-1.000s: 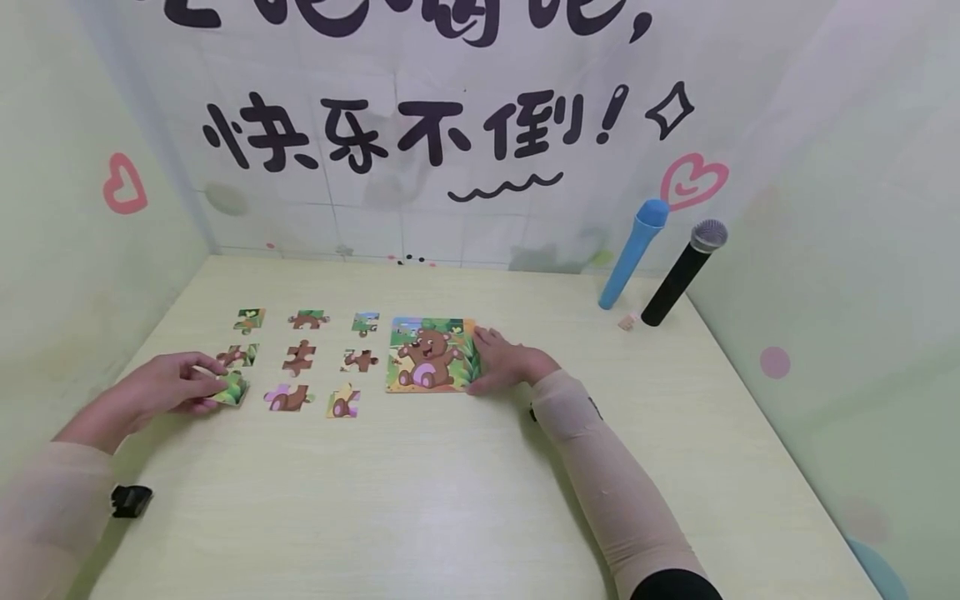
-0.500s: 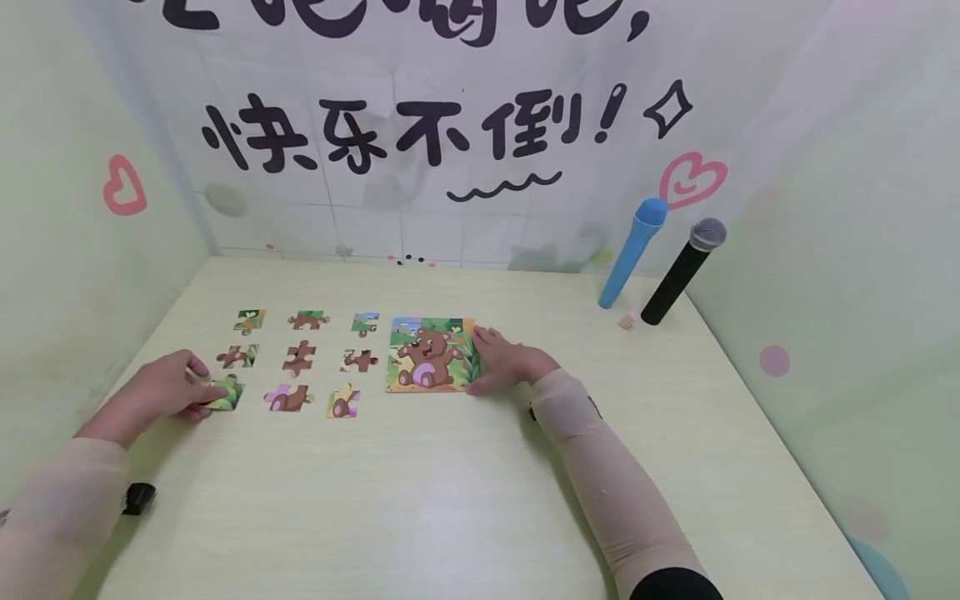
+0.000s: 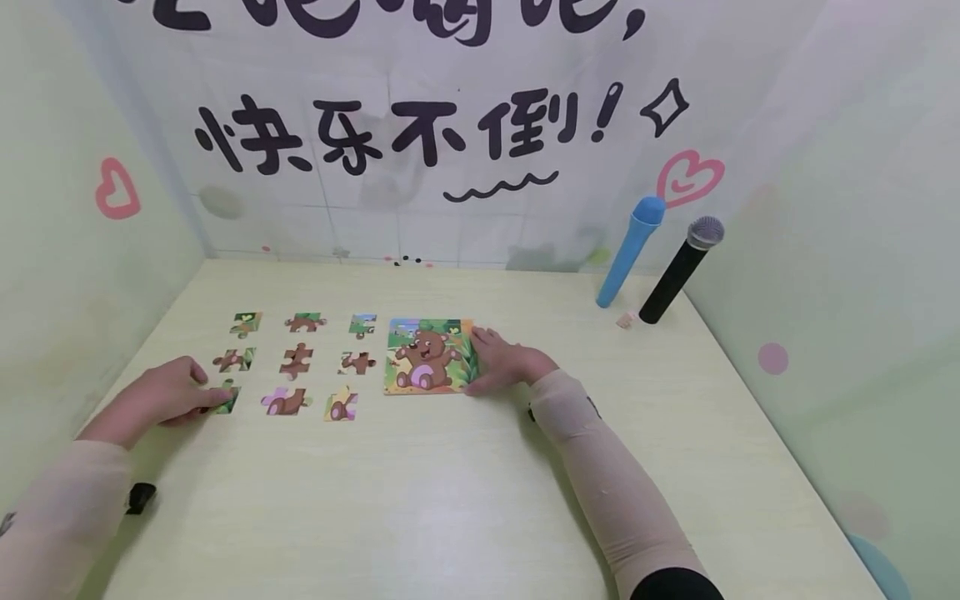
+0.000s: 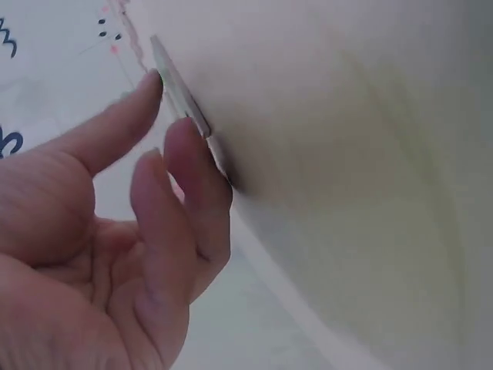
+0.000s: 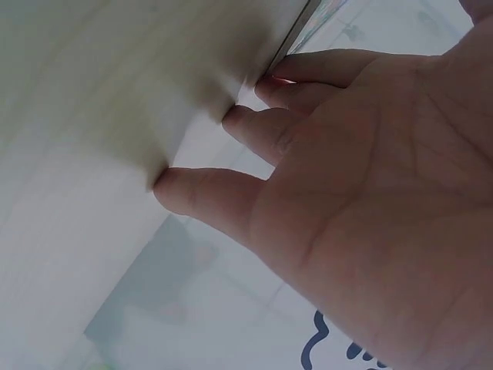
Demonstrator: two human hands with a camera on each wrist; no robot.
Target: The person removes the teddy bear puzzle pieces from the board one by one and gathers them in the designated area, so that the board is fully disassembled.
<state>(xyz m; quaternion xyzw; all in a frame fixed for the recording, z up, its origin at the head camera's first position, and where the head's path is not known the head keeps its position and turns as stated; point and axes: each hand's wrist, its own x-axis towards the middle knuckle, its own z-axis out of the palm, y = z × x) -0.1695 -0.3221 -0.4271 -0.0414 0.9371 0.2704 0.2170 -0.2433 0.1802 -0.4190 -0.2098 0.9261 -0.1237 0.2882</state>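
On the pale yellow-green wood-grain surface (image 3: 450, 500), the left hand (image 3: 161, 398) lies low with its fingers stretched nearly straight, the fingertips (image 4: 189, 142) pressing flat on a thin green-and-brown cardboard jigsaw piece (image 3: 225, 398) at the near left corner of a three-by-three spread of loose pieces; it pinches nothing. Just beside that piece lies a pink-and-brown piece (image 3: 286, 402), then a yellow-edged one (image 3: 341, 406). The right hand (image 3: 504, 362) rests palm down, fingers relaxed and spread, touching the right edge of the square glossy picture board of a brown cartoon bear (image 3: 427, 356), which lies flat just right of the loose pieces; the wrist view shows the fingertips (image 5: 271, 83) meeting the board's thin edge. Both forearms wear smooth beige sleeves. Against the back right corner lean a blue plastic toy microphone (image 3: 632, 250) and a black microphone with a grey mesh head (image 3: 681, 268), a small pale cube (image 3: 623, 320) between their bases. The tiled back wall carries bold black brush characters reading "快乐不倒!" and pink heart outlines.
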